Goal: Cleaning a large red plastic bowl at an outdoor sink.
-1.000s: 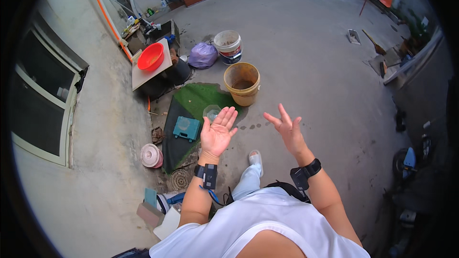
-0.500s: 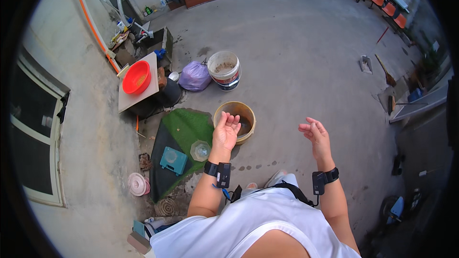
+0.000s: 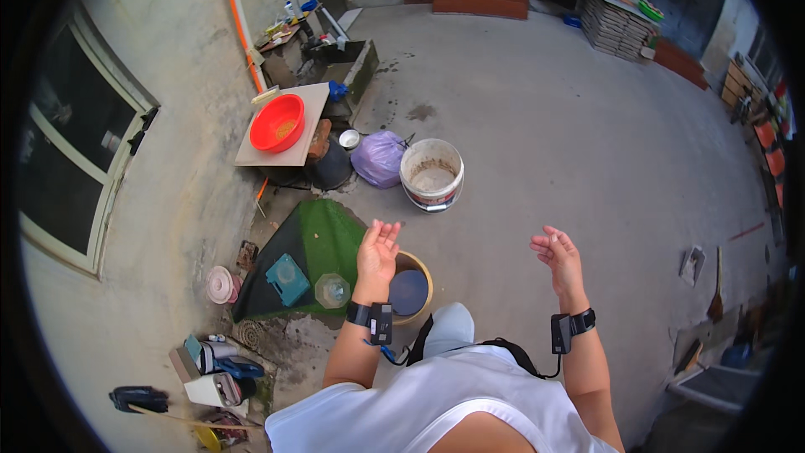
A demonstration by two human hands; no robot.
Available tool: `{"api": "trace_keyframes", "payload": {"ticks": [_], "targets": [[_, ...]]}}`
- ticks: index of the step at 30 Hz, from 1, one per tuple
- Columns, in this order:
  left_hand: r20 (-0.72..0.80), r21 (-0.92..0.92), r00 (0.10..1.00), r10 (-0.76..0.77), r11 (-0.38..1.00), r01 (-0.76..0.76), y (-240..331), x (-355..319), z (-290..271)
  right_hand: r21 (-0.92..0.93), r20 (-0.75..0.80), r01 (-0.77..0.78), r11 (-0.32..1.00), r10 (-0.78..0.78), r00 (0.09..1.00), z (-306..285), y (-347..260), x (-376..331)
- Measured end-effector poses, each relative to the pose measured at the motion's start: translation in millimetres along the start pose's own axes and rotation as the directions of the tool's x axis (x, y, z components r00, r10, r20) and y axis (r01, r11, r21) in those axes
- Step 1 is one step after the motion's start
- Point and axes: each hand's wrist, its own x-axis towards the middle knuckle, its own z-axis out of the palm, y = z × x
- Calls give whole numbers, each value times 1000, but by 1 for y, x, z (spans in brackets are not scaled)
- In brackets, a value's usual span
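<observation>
Below me in the head view, on the grey concrete yard floor (image 3: 570, 143), I see both hands raised and holding nothing. My left hand (image 3: 377, 253) is open, fingers spread loosely and pointing away from me, and it hangs just over the near rim of a tan round bucket (image 3: 409, 288) whose inside looks dark blue. My right hand (image 3: 560, 262) is well apart from it on the right, over bare concrete, with the fingers relaxed and half curled, touching nothing. Each wrist carries a black strap with a small box on it.

Just left of the tan bucket lies a dark green mat of artificial turf (image 3: 310, 243); on it sit a teal square plastic box (image 3: 287, 278) and, beside that, a clear faceted glass jar (image 3: 332, 290). A pink round lid (image 3: 220, 284) rests on the floor off the mat's left edge, near the wall.

Farther from me stands a white plastic pail (image 3: 432, 173) with a dirty inside, and touching its left side a tied purple plastic bag (image 3: 377, 158). Beyond those, a red plastic basin (image 3: 277, 122) sits on a pale wooden board (image 3: 303, 136) close to the wall, under an orange pipe (image 3: 236, 21).
</observation>
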Motion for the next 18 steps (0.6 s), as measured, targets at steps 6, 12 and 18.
{"api": "trace_keyframes", "payload": {"ticks": [6, 12, 18], "targets": [[-246, -14, 945, 215, 974, -226, 26, 80, 16, -33, 108, 77, 996, -74, 991, 8, -39, 156], [-240, -66, 955, 171, 979, -192, 9, 211, 109, -53, 108, 38, 998, -32, 994, -9, -95, 300], [-72, -70, 989, 131, 988, -136, -2, 335, 228, -41, 148, 25, 999, -19, 989, -1, -151, 451]]}}
